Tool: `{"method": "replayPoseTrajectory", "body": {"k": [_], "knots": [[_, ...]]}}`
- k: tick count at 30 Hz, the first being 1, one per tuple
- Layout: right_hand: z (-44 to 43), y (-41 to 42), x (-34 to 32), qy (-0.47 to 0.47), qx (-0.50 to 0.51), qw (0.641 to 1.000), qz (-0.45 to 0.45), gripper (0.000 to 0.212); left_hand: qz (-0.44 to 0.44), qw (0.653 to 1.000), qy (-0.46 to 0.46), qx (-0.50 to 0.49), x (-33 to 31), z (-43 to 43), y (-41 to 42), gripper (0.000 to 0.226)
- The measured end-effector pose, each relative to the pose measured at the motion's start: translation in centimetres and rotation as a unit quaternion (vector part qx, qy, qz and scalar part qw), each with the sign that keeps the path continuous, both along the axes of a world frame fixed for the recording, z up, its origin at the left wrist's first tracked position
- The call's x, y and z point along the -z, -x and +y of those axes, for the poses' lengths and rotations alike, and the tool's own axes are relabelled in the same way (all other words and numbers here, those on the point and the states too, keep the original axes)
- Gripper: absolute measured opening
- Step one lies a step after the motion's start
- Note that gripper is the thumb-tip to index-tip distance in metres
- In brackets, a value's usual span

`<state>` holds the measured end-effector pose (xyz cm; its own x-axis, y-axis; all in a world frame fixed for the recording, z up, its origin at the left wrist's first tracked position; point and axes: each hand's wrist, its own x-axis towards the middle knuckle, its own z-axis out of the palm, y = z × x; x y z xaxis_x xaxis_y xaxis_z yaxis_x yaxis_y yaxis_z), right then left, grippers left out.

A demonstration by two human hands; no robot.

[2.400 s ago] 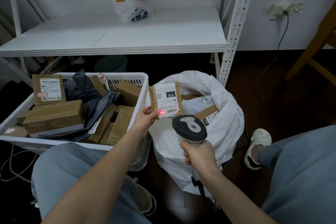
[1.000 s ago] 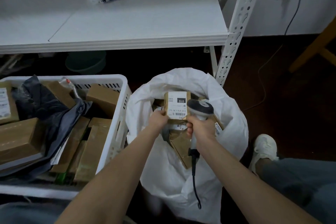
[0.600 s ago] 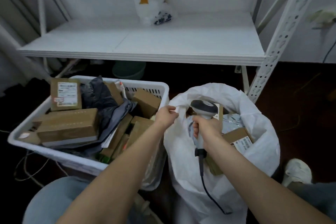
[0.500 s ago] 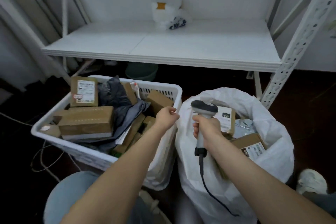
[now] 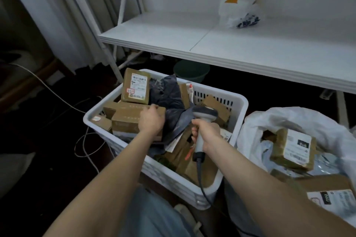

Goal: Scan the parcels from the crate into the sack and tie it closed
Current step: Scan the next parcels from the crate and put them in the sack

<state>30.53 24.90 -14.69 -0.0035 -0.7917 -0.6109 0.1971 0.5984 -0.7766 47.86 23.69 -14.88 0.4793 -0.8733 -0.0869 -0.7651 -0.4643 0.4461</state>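
Observation:
A white plastic crate [image 5: 238, 102] on the floor holds several cardboard parcels and dark grey mailer bags [image 5: 169, 98]. My left hand [image 5: 151, 121] lies on top of a long brown box [image 5: 127, 119] at the crate's left side, fingers curled over its far edge. My right hand [image 5: 207, 132] grips the handle of a grey barcode scanner [image 5: 204, 113] over the crate's middle, its cable hanging down. To the right stands the open white sack [image 5: 289, 119] with a labelled parcel [image 5: 294, 148] and other parcels inside.
A white metal shelf [image 5: 231, 42] runs above and behind the crate, with a white plastic bag [image 5: 240, 9] on it. A green bowl [image 5: 191, 70] sits under the shelf. Loose cables [image 5: 84, 140] lie on the dark floor at the left. My knees are below.
My left hand let go of the labelled parcel in the sack and moved left onto the long brown box in the crate. The right hand brought the scanner over the crate. View turned left.

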Motion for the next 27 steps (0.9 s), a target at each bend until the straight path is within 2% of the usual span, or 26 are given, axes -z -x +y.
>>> {"method": "replayPoseTrajectory", "body": {"k": [3, 5, 6, 8, 10, 14, 16, 19, 21, 23, 25, 27], "knots": [[-2.0, -3.5, 1.3, -0.044, -0.021, 0.999, -0.024, 0.011, -0.086, 0.993, 0.003, -0.081, 0.0, -0.8, -5.0, 0.05], [-3.0, -5.5, 2.2, -0.07, -0.04, 0.996, -0.046, 0.01, -0.105, 0.986, -0.008, -0.127, 0.4, -1.2, -7.9, 0.057], [-3.5, -6.4, 2.7, -0.075, -0.048, 0.995, -0.054, 0.014, -0.095, 0.985, -0.016, -0.145, 0.7, -1.4, -9.2, 0.06], [-4.1, -7.9, 3.8, -0.086, -0.063, 0.991, -0.076, 0.039, -0.056, 0.982, -0.041, -0.176, 1.4, -1.6, -11.2, 0.061], [-4.4, -9.0, 4.4, -0.092, -0.088, 0.987, -0.1, 0.056, -0.037, 0.98, -0.064, -0.187, 1.9, -1.7, -12.3, 0.056], [-4.0, -8.9, 4.4, -0.078, -0.08, 0.987, -0.112, 0.056, -0.034, 0.983, -0.044, -0.175, 1.7, -1.3, -12.1, 0.053], [-3.7, -7.6, 3.7, -0.056, -0.05, 0.991, -0.106, 0.045, 0.004, 0.984, 0.009, -0.178, 0.9, -0.9, -11.2, 0.049], [-2.9, -4.3, 2.0, -0.016, 0.0, 0.993, -0.116, 0.017, 0.078, 0.978, 0.098, -0.165, -1.2, -0.2, -8.0, 0.045], [-2.2, -1.7, 0.3, 0.002, 0.038, 0.99, -0.136, 0.009, 0.155, 0.966, 0.148, -0.146, -2.4, 0.1, -5.5, 0.04], [-1.4, 1.4, -1.3, 0.012, 0.076, 0.984, -0.158, 0.015, 0.231, 0.947, 0.187, -0.119, -3.5, 0.5, -2.7, 0.033], [-0.4, 4.8, -2.9, 0.014, 0.11, 0.98, -0.166, 0.03, 0.288, 0.93, 0.207, -0.093, -4.2, 1.3, 0.4, 0.025], [0.8, 8.5, -4.3, 0.019, 0.139, 0.977, -0.162, 0.04, 0.334, 0.916, 0.214, -0.062, -4.8, 2.1, 3.6, 0.026]]}}
